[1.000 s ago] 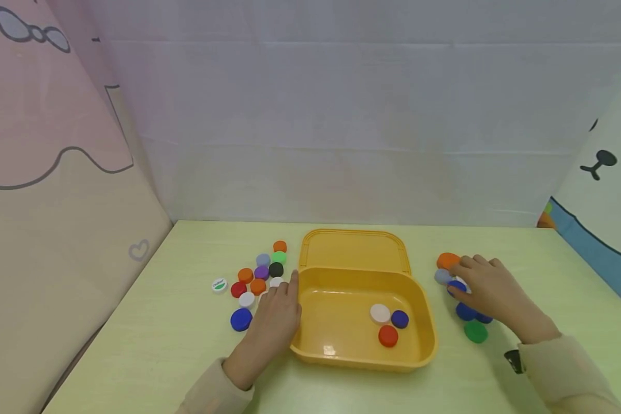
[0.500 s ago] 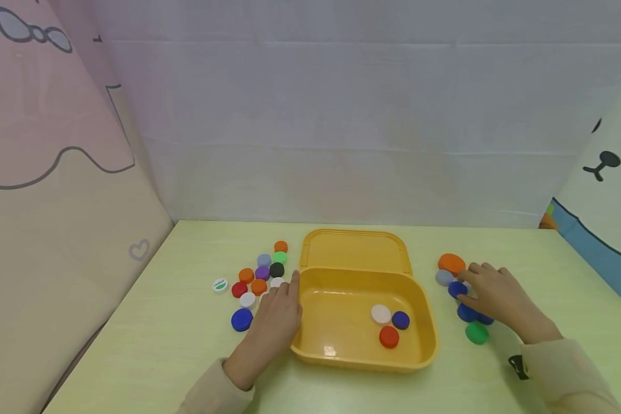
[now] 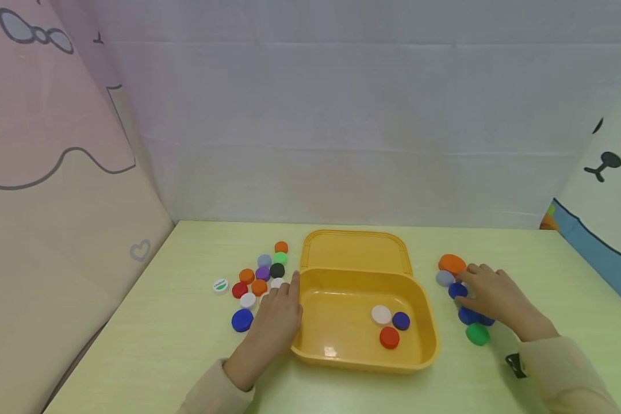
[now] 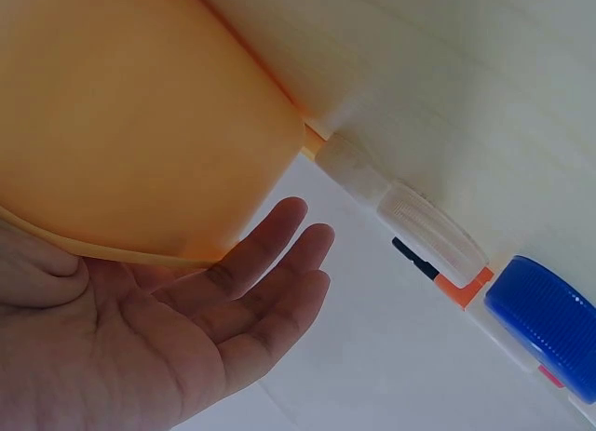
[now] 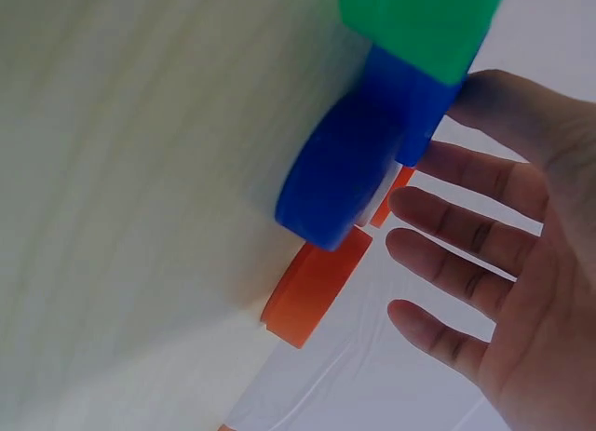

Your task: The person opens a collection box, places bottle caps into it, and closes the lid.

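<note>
My left hand (image 3: pixel 276 313) lies at the left rim of a yellow plastic box (image 3: pixel 336 363), its index finger straight along the edge. In the left wrist view, the other fingers (image 4: pixel 265 305) stretch loosely beside the box wall. Three bottle caps lie inside the box: a white cap (image 3: pixel 381 315), a dark blue cap (image 3: pixel 401 321) and a red cap (image 3: pixel 389 338). My right hand (image 3: pixel 494 296) hovers low over the right-hand group, thumb and index finger spread around a blue cap (image 3: pixel 457 291); whether they touch it is unclear. The right wrist view shows extended fingers (image 5: pixel 466 254).
Several coloured caps, among them a large blue cap (image 3: pixel 242 320) and a red cap (image 3: pixel 240 290), lie left of the box. The yellow lid (image 3: pixel 356 252) stands behind it. An orange cap (image 3: pixel 452 264) and a green cap (image 3: pixel 478 334) flank the right-hand group.
My right hand's thumb and index finger have drawn slightly back to the right, uncovering more of the blue cap. The left hand and the box have stayed in place.
</note>
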Demonstrator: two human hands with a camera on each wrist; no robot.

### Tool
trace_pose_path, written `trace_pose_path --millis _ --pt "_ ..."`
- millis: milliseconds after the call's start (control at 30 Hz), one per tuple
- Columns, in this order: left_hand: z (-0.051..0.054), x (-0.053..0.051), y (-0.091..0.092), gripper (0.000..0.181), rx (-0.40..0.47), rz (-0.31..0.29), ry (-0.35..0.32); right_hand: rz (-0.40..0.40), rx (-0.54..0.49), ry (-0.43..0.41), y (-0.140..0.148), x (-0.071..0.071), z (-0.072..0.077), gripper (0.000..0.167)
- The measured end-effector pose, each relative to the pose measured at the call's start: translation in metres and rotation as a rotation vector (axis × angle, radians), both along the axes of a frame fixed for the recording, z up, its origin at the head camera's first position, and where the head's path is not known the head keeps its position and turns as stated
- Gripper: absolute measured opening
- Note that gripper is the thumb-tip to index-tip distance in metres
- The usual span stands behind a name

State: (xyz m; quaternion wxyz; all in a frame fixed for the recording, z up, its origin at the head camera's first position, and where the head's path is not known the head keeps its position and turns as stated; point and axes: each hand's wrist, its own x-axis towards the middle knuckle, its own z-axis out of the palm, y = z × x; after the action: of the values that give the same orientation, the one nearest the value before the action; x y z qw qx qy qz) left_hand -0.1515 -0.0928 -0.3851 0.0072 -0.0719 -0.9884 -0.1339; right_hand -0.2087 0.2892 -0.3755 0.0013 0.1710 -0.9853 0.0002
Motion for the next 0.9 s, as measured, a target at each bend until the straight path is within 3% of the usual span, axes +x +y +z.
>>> trace_pose_path --millis 467,900 --pt "0.001 0.001 0.000 0.058 -0.005 -0.012 0.001 0.022 0.013 0.033 -0.001 0.001 0.002 0.039" --pt "0.000 0.000 0.000 0.058 -0.013 -0.015 0.017 0.099 0.009 0.176 -0.017 0.010 0.020 0.035"
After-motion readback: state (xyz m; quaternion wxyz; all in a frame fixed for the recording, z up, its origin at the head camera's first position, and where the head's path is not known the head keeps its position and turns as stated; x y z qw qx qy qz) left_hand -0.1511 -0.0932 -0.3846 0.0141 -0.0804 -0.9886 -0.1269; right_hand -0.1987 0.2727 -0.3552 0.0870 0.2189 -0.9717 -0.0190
